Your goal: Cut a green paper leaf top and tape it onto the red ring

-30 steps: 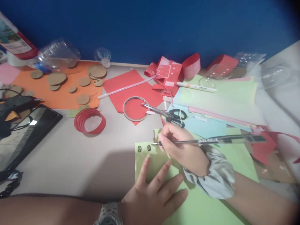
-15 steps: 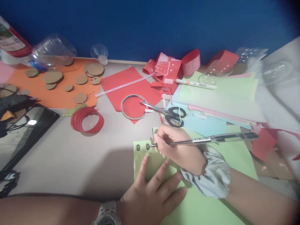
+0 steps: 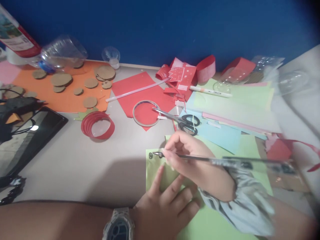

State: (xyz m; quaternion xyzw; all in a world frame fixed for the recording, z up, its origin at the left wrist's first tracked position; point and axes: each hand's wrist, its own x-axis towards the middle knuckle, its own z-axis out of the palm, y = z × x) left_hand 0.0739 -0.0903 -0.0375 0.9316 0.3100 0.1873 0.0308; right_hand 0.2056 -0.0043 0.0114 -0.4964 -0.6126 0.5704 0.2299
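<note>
My right hand (image 3: pixel 187 156) pinches a clear-barrelled black pen (image 3: pixel 215 160) whose tip points left, over the upper left corner of a light green paper (image 3: pixel 212 220). Near that corner is a small dark drawn mark (image 3: pixel 150 155); a second mark beside it is partly hidden by the pen and fingers. Flat on the same paper, fingers spread, lies my left hand (image 3: pixel 170 203), wearing a wristwatch (image 3: pixel 118 226). Just beyond my right hand rest black-handled scissors (image 3: pixel 185 121), blades pointing left.
A tape ring (image 3: pixel 134 115) lies partly over red paper (image 3: pixel 135 86). Coiled red strips (image 3: pixel 97 125) stand to the left, near a black phone (image 3: pixel 35 136). Cardboard discs (image 3: pixel 61 80) rest on orange paper (image 3: pixel 25 76). A white marker (image 3: pixel 212 91) lies at the back right.
My right hand has tilted the pen, its tip shifting left between the two marks and its rear end swinging lower and right. My left hand stays flat. The view has shifted slightly.
</note>
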